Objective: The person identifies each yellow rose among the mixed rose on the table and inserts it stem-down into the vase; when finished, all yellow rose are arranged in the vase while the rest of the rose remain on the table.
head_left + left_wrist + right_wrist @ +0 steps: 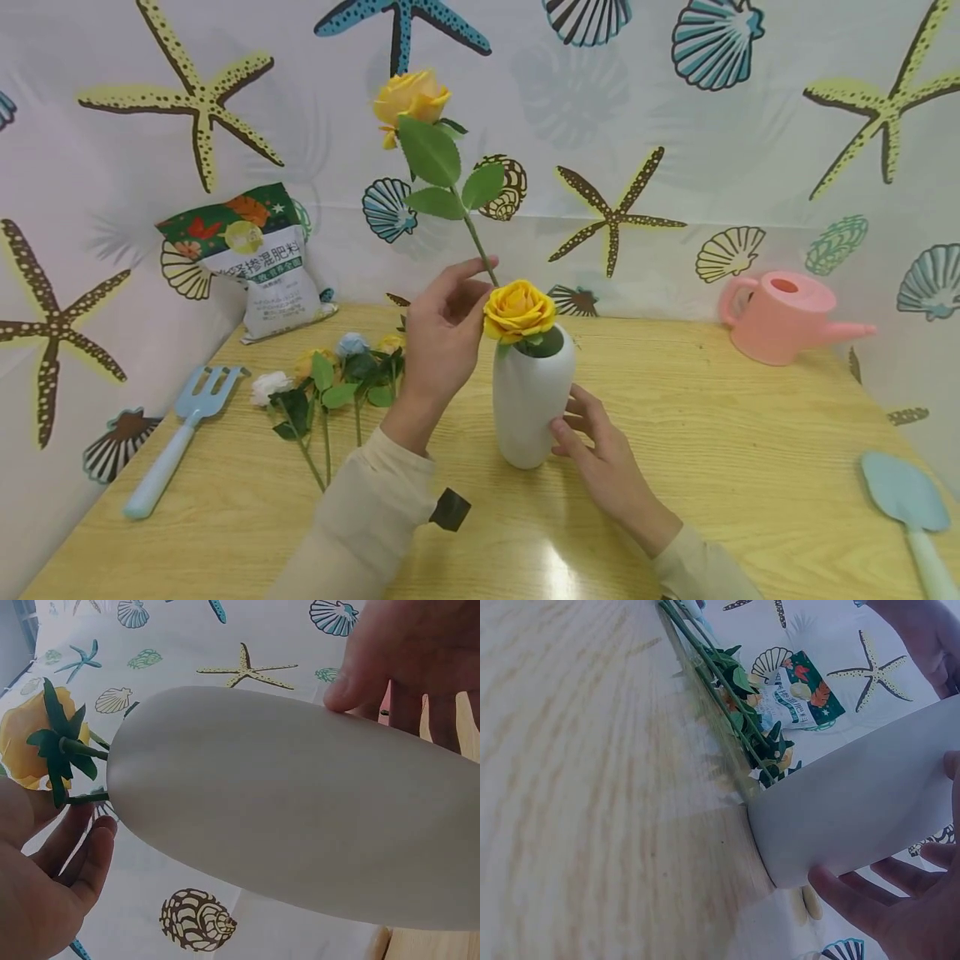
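1. One upright white vase (pixel 527 408) stands on the desk (pixel 720 417) in the head view. The left hand (pixel 446 342) pinches the upper yellow rose (pixel 437 162) low on its stem – probably because a grip near the lower end steers it best. Whether that end is inside the vase cannot be told; the lower yellow rose (pixel 520 311) hides it, leaning at the mouth's left rim. The right hand (pixel 609 462) curls thumb and fingers round the vase's lower side, likely against tipping. Loose flowers (pixel 341 395) lie to the left, seemingly within easy reach; the fork (pixel 171 458), watering can (pixel 780 325) and trowel (pixel 903 493) sit farther out, perhaps clear of the arms.
2. Left wrist view: the vase appears sideways. The left hand's fingers bend beside its mouth, near a green stem; the right thumb touches its wall.
3. Right wrist view: the right hand's parted fingers press the vase low down – presumably steadying its base. The left hand shows only partly; its grip is unclear here.
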The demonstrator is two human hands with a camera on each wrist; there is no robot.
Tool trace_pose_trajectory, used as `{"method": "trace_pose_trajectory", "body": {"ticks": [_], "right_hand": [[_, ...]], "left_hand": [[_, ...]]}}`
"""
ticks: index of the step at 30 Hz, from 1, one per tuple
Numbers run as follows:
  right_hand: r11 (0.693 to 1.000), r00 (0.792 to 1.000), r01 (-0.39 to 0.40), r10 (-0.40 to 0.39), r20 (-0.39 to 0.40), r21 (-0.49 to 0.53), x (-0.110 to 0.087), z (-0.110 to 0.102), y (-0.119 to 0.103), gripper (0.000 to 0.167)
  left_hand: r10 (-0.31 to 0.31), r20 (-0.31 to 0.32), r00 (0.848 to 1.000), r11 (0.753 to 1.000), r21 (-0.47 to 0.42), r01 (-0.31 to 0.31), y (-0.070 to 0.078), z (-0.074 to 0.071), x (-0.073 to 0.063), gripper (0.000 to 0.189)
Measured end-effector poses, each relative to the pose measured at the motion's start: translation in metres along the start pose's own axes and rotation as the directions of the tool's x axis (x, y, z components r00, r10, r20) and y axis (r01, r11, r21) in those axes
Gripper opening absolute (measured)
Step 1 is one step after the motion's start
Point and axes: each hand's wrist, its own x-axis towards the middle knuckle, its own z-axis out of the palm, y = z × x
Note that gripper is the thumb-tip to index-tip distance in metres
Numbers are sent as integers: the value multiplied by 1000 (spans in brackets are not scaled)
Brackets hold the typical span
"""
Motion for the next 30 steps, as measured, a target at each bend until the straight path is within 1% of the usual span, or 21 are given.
{"method": "trace_pose_trajectory", "body": {"ticks": [4,7,9,11,16,19,23,26,27,30], "right_hand": [[1000,1000,0,0,0,-2,0,0,0,50],[1000,1000,-4,4,-2,-7,0,0,0,50],[1000,1000,-5,5,-5,-8,0,0,1,50],[1000,1000,-8,8,-8,-12,0,0,1,51],[1000,1000,-13,12,-8,-26,-1,1,0,51],[1000,1000,-10,10,-4,-30,-1,1,0,51],[1000,1000,-1,1,0,-31,-1,1,0,52],[1000,1000,4,-4,-3,-28,-1,1,0,52],[1000,1000,4,-4,-4,-29,-1,1,0,51],[1000,1000,4,-4,-7,-29,-1,1,0,51]], "left_hand": [[-33,76,997,998,59,28,-4,-3,-1,28],[-79,136,987,991,118,63,-6,-5,-1,31],[-110,167,980,986,142,86,-7,-6,0,32],[-135,182,974,981,160,106,-7,-7,0,26],[-181,187,965,976,154,153,-7,-9,-1,16],[-202,202,958,973,153,173,-7,-10,0,19],[-236,209,949,959,205,194,-4,-15,1,21],[-261,187,947,948,233,215,-2,-18,2,24],[-265,174,948,950,218,225,-1,-18,3,26],[-264,151,953,962,111,249,-1,-18,4,39]]}}
